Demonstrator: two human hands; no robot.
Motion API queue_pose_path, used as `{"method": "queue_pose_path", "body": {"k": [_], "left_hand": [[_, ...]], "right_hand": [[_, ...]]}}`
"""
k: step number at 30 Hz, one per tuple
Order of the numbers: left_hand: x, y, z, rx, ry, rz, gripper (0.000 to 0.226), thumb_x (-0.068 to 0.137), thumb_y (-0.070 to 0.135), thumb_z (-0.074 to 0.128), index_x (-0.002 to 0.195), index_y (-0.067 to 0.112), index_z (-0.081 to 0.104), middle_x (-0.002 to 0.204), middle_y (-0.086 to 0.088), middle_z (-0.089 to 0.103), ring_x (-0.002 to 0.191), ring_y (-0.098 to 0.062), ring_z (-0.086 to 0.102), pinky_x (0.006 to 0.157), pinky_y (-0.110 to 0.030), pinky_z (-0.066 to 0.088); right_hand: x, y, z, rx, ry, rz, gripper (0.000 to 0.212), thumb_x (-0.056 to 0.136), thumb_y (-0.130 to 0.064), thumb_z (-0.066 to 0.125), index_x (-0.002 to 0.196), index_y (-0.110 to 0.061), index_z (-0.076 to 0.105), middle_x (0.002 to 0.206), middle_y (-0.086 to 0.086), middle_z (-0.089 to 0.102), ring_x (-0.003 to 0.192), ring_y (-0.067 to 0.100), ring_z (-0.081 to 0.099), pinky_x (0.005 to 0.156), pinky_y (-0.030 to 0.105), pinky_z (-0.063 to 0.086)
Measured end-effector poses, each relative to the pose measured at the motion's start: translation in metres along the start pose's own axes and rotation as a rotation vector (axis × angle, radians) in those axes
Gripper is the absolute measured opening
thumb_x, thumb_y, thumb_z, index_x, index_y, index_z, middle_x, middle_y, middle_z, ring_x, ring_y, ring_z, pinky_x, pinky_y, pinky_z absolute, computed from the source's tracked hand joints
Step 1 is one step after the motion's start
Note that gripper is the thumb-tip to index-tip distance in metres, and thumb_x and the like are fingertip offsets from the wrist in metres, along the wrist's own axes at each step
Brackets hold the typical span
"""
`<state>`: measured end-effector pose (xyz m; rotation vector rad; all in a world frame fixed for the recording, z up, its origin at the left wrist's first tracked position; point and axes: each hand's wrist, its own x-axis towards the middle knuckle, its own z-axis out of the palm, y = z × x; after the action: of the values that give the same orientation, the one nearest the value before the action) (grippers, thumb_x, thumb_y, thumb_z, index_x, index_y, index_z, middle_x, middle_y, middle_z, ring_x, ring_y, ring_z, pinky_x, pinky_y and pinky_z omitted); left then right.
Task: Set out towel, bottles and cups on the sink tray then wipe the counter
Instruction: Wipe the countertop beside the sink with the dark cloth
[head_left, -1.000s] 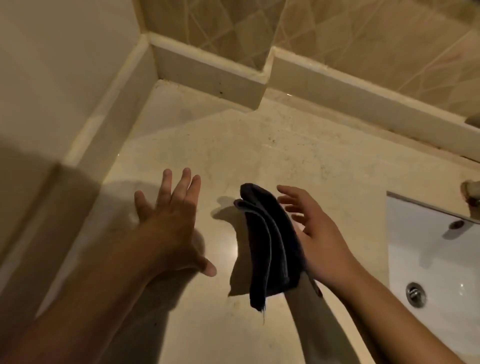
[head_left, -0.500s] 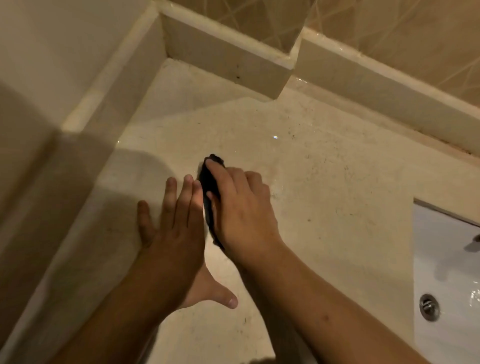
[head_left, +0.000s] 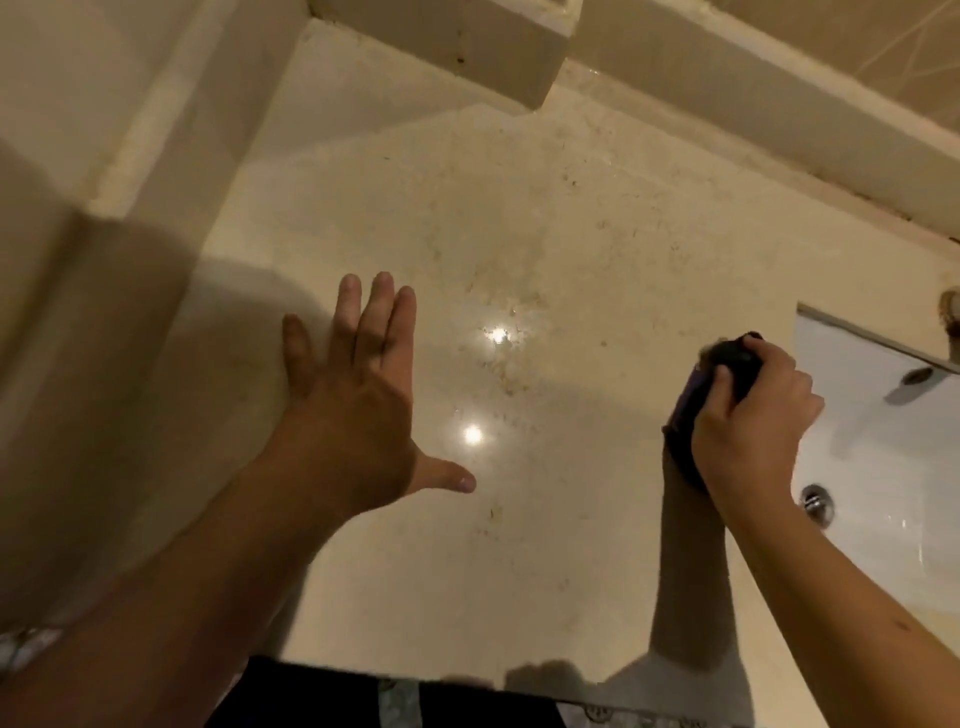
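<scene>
My right hand (head_left: 748, 421) presses a folded dark cloth (head_left: 691, 410) onto the beige stone counter (head_left: 545, 249), close to the left rim of the sink. The fingers curl over the cloth's top end, and most of the cloth is hidden under the palm. My left hand (head_left: 358, 395) lies flat on the counter to the left, fingers spread and thumb out, holding nothing. No tray, bottles or cups are in view.
A white sink basin (head_left: 883, 467) with a metal drain (head_left: 816, 501) fills the right edge. A raised stone backsplash (head_left: 753, 119) runs along the rear, with a stepped ledge (head_left: 457, 47) at the back left. A wall closes the left side.
My right hand has slid the cloth rightward across the counter, from beside the left hand to the sink's edge. The left hand stays flat in place.
</scene>
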<state>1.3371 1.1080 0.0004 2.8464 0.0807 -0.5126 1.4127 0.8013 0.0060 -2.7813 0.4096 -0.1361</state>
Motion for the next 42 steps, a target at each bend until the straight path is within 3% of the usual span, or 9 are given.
{"method": "queue_pose_path", "body": {"k": [6,13,18,24,28,32,35,37,42], "left_hand": [[-0.044,0.01,0.014,-0.059,0.001,-0.135,0.159,0.034,0.108,0.025,0.152,0.011,-0.019,0.164,-0.012,-0.014,0.15,-0.033,-0.014,0.113,-0.067,0.007],[-0.04,0.01,0.028,0.052,-0.024,-0.148,0.17,0.025,0.111,0.014,0.152,0.003,-0.019,0.163,-0.017,-0.017,0.147,-0.035,-0.025,0.111,-0.069,-0.001],[-0.04,0.011,0.027,0.019,0.009,-0.134,0.173,0.023,0.11,0.023,0.154,0.0,-0.001,0.164,-0.02,0.001,0.151,-0.037,-0.004,0.109,-0.071,0.009],[-0.039,0.011,0.024,-0.021,-0.024,-0.172,0.173,0.016,0.109,0.026,0.149,0.013,-0.029,0.159,-0.005,-0.034,0.144,-0.024,-0.036,0.115,-0.063,-0.009],[-0.053,0.017,0.021,-0.057,0.027,-0.107,0.159,0.037,0.104,0.039,0.153,0.013,-0.02,0.161,-0.007,-0.031,0.145,-0.025,-0.033,0.115,-0.061,-0.012],[-0.076,0.042,0.032,-0.04,0.087,-0.046,0.144,0.046,0.094,0.049,0.155,0.011,0.005,0.164,-0.013,0.0,0.151,-0.037,-0.005,0.112,-0.069,0.01],[-0.081,0.048,0.04,-0.106,0.005,-0.127,0.162,0.034,0.105,0.039,0.154,0.012,-0.015,0.164,-0.008,-0.012,0.151,-0.035,-0.011,0.114,-0.064,0.002],[-0.081,0.049,0.05,-0.025,0.012,-0.12,0.14,0.063,0.089,0.049,0.15,0.008,-0.027,0.163,-0.016,-0.02,0.148,-0.04,-0.019,0.114,-0.068,0.001],[-0.082,0.053,0.055,-0.061,0.027,-0.138,0.128,0.06,0.074,0.047,0.155,0.01,-0.011,0.164,-0.016,-0.015,0.148,-0.035,-0.024,0.114,-0.068,-0.007]], "right_hand": [[-0.069,-0.117,0.025,0.327,-0.085,-0.54,0.037,0.092,-0.012,0.061,0.129,-0.012,0.059,0.118,0.012,0.06,0.108,0.025,0.048,0.095,0.027,0.029],[-0.092,-0.162,0.073,0.208,-0.278,-0.779,0.032,0.095,-0.021,0.061,0.126,-0.016,0.063,0.106,0.01,0.058,0.094,0.024,0.038,0.077,0.041,0.042],[-0.06,-0.109,0.063,0.177,-0.137,-0.7,0.027,0.094,-0.02,0.058,0.119,-0.012,0.062,0.1,0.011,0.055,0.09,0.026,0.039,0.074,0.039,0.036],[-0.009,0.01,0.019,0.011,-0.049,-0.351,0.029,0.098,-0.019,0.051,0.123,-0.006,0.058,0.111,0.022,0.055,0.102,0.039,0.046,0.082,0.036,0.03],[-0.012,0.037,-0.007,0.006,0.039,-0.072,0.031,0.098,-0.02,0.05,0.125,-0.006,0.057,0.119,0.023,0.056,0.112,0.039,0.044,0.096,0.046,0.033],[-0.07,-0.026,-0.004,0.277,0.0,-0.308,0.028,0.096,-0.014,0.057,0.125,-0.011,0.057,0.12,0.005,0.053,0.112,0.021,0.042,0.098,0.044,0.038],[-0.115,-0.084,0.008,0.446,-0.151,-0.515,0.03,0.093,-0.011,0.062,0.123,-0.012,0.061,0.12,0.008,0.056,0.111,0.023,0.046,0.094,0.03,0.036],[-0.139,-0.102,0.016,0.491,-0.302,-0.562,0.032,0.095,-0.017,0.06,0.126,-0.014,0.061,0.121,0.01,0.052,0.113,0.024,0.044,0.095,0.03,0.039],[-0.159,-0.059,0.02,0.429,-0.555,-0.591,0.054,0.079,-0.048,0.055,0.128,-0.026,0.06,0.122,-0.004,0.047,0.114,0.015,0.046,0.086,0.033,0.052]]}}
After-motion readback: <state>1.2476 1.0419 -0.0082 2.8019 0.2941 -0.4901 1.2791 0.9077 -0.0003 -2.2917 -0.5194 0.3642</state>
